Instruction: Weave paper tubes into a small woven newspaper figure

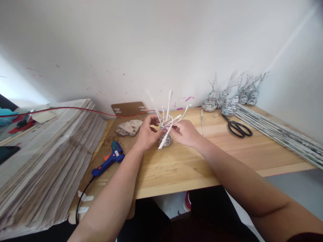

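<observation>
A small woven paper piece (pixel 165 139) stands on the wooden table, with several white paper strips (pixel 169 104) sticking up and outward from its top. My left hand (pixel 149 132) grips its upper left side, fingers curled behind and thumb in front. On the right, my right hand (pixel 185 131) pinches a strip close to the neck of the piece. One strip slants down across the front of the weave. The fingertips of my right hand are partly hidden by the strips.
Newspaper stacks (pixel 75 144) fill the left. Nearby lie a blue glue gun (pixel 107 163) and a crumpled cloth (pixel 129 127). Black scissors (pixel 238 128), a loose paper stick (pixel 202 122), long paper rolls (pixel 280 134) and several woven pieces (pixel 229 106) are at the right.
</observation>
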The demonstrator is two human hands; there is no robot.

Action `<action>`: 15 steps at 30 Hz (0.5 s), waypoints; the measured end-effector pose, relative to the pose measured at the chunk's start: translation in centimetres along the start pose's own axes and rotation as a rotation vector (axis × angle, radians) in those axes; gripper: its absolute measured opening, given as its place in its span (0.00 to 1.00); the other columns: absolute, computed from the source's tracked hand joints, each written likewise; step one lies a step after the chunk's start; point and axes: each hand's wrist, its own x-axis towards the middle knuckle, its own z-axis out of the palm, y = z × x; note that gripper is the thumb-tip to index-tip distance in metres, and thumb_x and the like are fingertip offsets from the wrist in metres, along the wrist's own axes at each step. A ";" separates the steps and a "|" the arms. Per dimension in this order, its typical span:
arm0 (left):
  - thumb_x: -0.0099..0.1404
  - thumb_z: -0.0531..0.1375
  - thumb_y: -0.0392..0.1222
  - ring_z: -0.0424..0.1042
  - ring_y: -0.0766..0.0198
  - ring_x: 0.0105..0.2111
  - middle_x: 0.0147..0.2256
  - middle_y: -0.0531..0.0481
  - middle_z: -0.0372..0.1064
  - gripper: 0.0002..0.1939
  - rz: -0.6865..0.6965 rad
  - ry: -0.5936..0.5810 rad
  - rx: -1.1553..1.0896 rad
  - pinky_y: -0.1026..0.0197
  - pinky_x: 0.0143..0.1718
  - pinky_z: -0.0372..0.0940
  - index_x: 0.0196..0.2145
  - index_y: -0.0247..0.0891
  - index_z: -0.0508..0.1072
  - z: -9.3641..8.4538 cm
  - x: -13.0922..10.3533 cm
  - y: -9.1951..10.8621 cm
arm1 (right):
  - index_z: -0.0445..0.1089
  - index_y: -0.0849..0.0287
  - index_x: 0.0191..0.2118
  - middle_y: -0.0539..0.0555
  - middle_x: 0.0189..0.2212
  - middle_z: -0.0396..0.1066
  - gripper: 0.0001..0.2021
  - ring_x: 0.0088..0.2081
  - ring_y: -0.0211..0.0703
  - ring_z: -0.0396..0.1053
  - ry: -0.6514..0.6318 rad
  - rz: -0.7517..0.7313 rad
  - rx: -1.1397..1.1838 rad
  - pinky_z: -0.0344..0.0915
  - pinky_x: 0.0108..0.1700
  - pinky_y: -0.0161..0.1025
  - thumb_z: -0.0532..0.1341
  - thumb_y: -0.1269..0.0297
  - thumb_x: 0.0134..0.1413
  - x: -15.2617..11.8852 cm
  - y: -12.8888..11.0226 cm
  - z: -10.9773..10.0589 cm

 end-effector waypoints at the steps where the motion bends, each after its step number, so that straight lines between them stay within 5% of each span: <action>1: 0.53 0.70 0.43 0.70 0.62 0.40 0.43 0.47 0.71 0.25 0.002 0.001 -0.008 0.65 0.33 0.65 0.47 0.40 0.67 0.1 0.0 -0.1 | 0.79 0.58 0.39 0.54 0.33 0.80 0.10 0.31 0.41 0.74 0.009 0.012 0.005 0.65 0.35 0.36 0.59 0.69 0.60 0.0 0.0 0.0; 11: 0.55 0.69 0.40 0.74 0.63 0.36 0.41 0.48 0.73 0.26 0.001 -0.002 -0.062 0.61 0.37 0.69 0.49 0.39 0.65 1.1 -0.5 0.3 | 0.79 0.57 0.42 0.54 0.35 0.80 0.11 0.30 0.40 0.74 -0.005 0.095 0.196 0.67 0.32 0.36 0.62 0.68 0.55 0.0 0.1 0.0; 15: 0.55 0.69 0.41 0.75 0.62 0.38 0.40 0.48 0.75 0.24 -0.010 -0.014 -0.131 0.60 0.39 0.69 0.47 0.40 0.64 1.1 -0.4 0.4 | 0.79 0.60 0.43 0.51 0.26 0.76 0.11 0.22 0.35 0.66 0.065 0.153 0.146 0.61 0.24 0.34 0.63 0.64 0.56 0.1 -0.6 -0.7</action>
